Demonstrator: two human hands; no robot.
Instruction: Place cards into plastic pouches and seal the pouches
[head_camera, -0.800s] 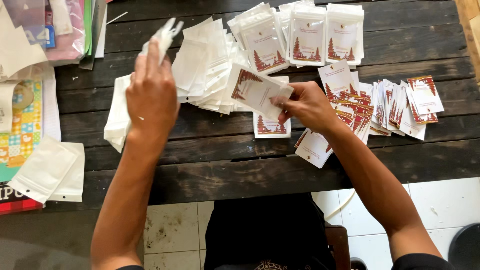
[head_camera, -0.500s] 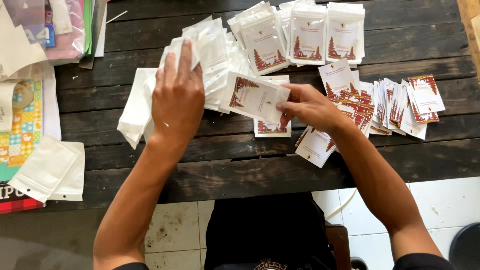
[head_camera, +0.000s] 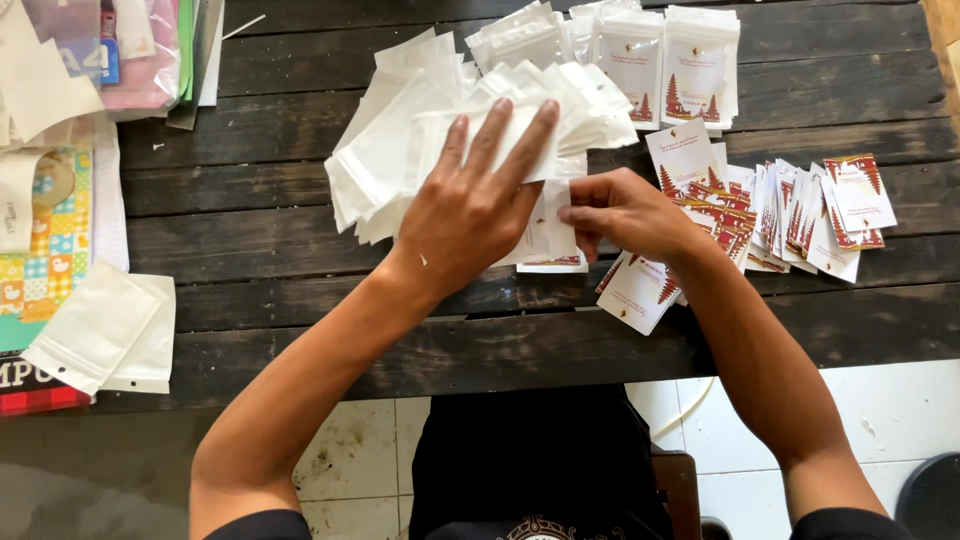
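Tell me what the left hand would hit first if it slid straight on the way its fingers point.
The left hand already lies on the fanned white pouches; beyond its fingertips, probably the filled pouches at the table's far edge.

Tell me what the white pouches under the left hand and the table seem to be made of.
White pouches: probably thin plastic film, slightly glossy, since they bend and fan loosely under the left hand; a paper layer can't be ruled out. Table: dark, matte wooden planks, with visible grain, gaps between boards and worn edges.
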